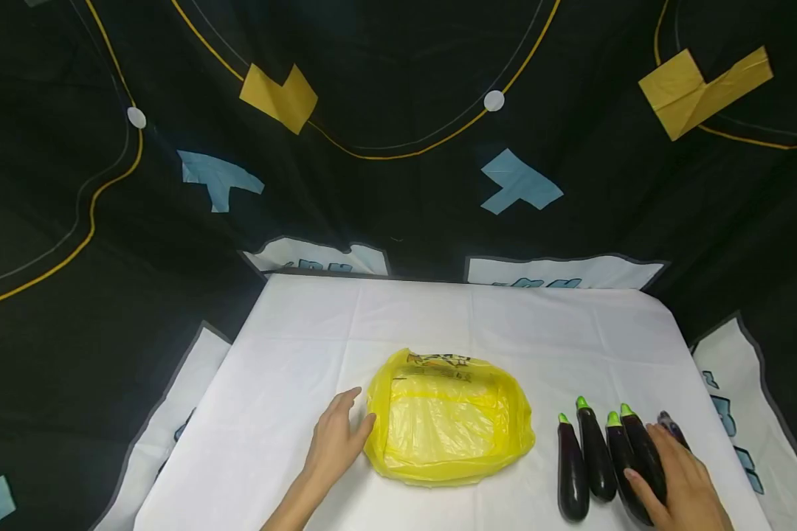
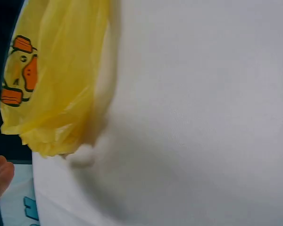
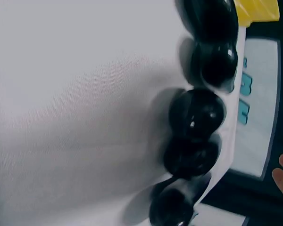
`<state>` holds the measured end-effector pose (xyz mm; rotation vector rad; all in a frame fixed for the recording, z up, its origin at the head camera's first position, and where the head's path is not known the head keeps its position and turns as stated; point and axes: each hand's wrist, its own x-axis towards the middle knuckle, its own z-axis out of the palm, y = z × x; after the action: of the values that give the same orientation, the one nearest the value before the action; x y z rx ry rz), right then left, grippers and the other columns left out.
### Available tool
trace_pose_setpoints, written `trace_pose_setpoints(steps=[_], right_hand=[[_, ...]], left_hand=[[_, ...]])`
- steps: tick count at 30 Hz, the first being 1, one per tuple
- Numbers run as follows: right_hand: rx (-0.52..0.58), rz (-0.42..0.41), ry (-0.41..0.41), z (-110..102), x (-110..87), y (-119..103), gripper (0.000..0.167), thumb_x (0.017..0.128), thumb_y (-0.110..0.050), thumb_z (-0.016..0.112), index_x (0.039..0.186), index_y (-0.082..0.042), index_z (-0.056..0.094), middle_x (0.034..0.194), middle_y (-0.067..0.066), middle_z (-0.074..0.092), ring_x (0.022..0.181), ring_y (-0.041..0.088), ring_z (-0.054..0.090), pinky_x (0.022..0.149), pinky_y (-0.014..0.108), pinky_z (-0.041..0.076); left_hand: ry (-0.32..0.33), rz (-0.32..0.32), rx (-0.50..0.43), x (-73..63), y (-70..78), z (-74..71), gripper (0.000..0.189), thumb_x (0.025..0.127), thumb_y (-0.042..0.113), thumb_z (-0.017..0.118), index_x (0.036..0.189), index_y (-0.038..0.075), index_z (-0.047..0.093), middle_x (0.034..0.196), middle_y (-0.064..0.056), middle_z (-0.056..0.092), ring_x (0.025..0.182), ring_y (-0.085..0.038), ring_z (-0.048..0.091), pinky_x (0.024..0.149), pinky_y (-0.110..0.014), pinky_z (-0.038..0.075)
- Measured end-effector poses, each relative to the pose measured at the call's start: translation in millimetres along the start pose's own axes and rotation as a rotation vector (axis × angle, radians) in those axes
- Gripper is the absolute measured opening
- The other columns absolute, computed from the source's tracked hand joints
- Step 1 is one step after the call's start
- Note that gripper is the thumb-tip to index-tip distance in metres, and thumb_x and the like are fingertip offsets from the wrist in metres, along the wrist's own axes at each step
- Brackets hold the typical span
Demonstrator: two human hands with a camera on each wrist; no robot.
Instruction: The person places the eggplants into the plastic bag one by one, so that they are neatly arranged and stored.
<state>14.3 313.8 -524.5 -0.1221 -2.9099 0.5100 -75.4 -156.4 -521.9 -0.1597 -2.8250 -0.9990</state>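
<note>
White cloth over the table (image 1: pixel 505 317), square fold creases running across it. Far side and both flanks: black fabric (image 1: pixel 398 214) printed with looping gold lines (image 1: pixel 398 156), white discs (image 1: pixel 494 100), gold angular patches (image 1: pixel 282 103) and pale blue ones (image 1: pixel 521 184). White strips with blue lettering (image 1: pixel 567 273) show just past the table's edges.

Yellow plastic bag (image 1: pixel 448 420) near the middle of the cloth, mouth up and spread wide. Dark print at its far rim; an orange-and-black cartoon on its side, seen from my left wrist.

My left hand (image 1: pixel 337 435) is just left of the bag, fingers apart, gripping nothing. Five eggplants (image 1: pixel 573 472) lie side by side at the near right, well apart from the bag; four show bright green caps. My right hand (image 1: pixel 687 479) is over the rightmost ones, thumb and fingers apart; whether it touches them I cannot tell.
</note>
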Motion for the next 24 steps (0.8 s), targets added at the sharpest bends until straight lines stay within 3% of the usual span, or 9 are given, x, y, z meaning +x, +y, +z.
trace_pose_setpoints(steps=[4,12,16,24], right_hand=[[0.011,0.19,0.015,-4,6.7,19,0.077,0.091,-0.037,0.059,0.147,0.0,0.021,0.135,0.034,0.033,0.114,0.054,0.032,0.091,0.067,0.027],[0.082,0.512,-0.002,0,10.3,52,0.067,0.09,-0.035,0.056,0.139,0.002,0.031,0.129,0.036,0.035,0.115,0.055,0.032,0.092,0.065,0.029],[0.111,0.591,-0.043,4,10.2,63,0.07,0.09,-0.039,0.054,0.139,0.003,0.03,0.129,0.036,0.033,0.115,0.056,0.032,0.093,0.064,0.028],[0.079,0.647,-0.191,8,13.5,79,0.083,0.091,-0.058,0.042,0.135,0.01,0.027,0.12,0.039,0.035,0.108,0.056,0.039,0.089,0.063,0.033]], left_hand=[[0.019,-0.043,-0.034,9.1,-4.2,11.0,0.054,0.083,0.025,0.073,0.126,-0.002,0.054,0.12,-0.016,0.058,0.1,-0.029,0.061,0.078,-0.042,0.052],[0.02,-0.098,-0.029,19.6,-10.1,26.9,0.06,0.079,0.029,0.076,0.124,-0.004,0.055,0.111,-0.014,0.059,0.093,-0.027,0.061,0.073,-0.038,0.052],[0.024,-0.09,-0.019,23.3,-10.6,30.8,0.058,0.078,0.027,0.077,0.121,-0.005,0.056,0.106,-0.014,0.059,0.088,-0.025,0.06,0.071,-0.036,0.051],[-0.018,-0.11,-0.035,27.8,-12.7,35.9,0.051,0.079,0.024,0.077,0.118,-0.003,0.059,0.096,-0.01,0.059,0.08,-0.019,0.058,0.064,-0.026,0.048]])
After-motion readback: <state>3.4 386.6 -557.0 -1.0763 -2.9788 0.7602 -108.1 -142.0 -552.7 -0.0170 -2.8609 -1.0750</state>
